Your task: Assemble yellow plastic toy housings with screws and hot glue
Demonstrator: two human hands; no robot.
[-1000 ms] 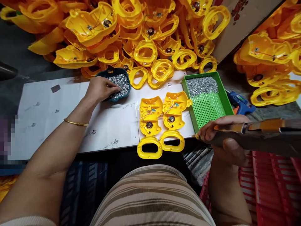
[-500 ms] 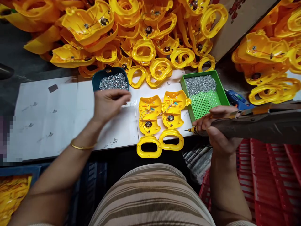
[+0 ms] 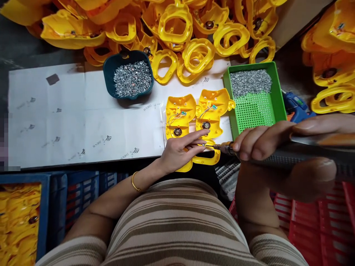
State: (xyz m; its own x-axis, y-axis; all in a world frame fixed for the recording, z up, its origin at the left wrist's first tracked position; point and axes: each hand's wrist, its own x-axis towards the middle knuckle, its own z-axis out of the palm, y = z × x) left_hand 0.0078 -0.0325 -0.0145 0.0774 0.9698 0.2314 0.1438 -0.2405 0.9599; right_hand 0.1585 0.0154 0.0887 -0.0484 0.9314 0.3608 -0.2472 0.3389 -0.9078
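Note:
My right hand (image 3: 263, 142) is wrapped round a dark electric screwdriver (image 3: 332, 153), its bit pointing left. At the bit's tip, my left hand (image 3: 177, 153) pinches a small screw, mostly covered by the fingertips. Beneath the left hand lie two yellow plastic shells side by side, the left shell (image 3: 173, 105) and the right shell (image 3: 215, 120), each with a round black speaker and a wired circuit board. In front of them, a yellow oval ring (image 3: 208, 160) shows under the screwdriver bit; a second yellow ring (image 3: 186, 168) is largely hidden by the left hand.
A dark teal tub (image 3: 107, 79) of screws stands behind the left hand. Beyond the right shell is a green basket (image 3: 280, 99) holding silvery screws. Yellow shells and rings (image 3: 176, 24) pile up at the back. Blue crates (image 3: 46, 218) and red crates (image 3: 313, 225) flank me.
My left hand has moved right and toward me, from beside the teal tub to the screwdriver tip. The right hand and screwdriver now appear closer to the camera. The view has shifted.

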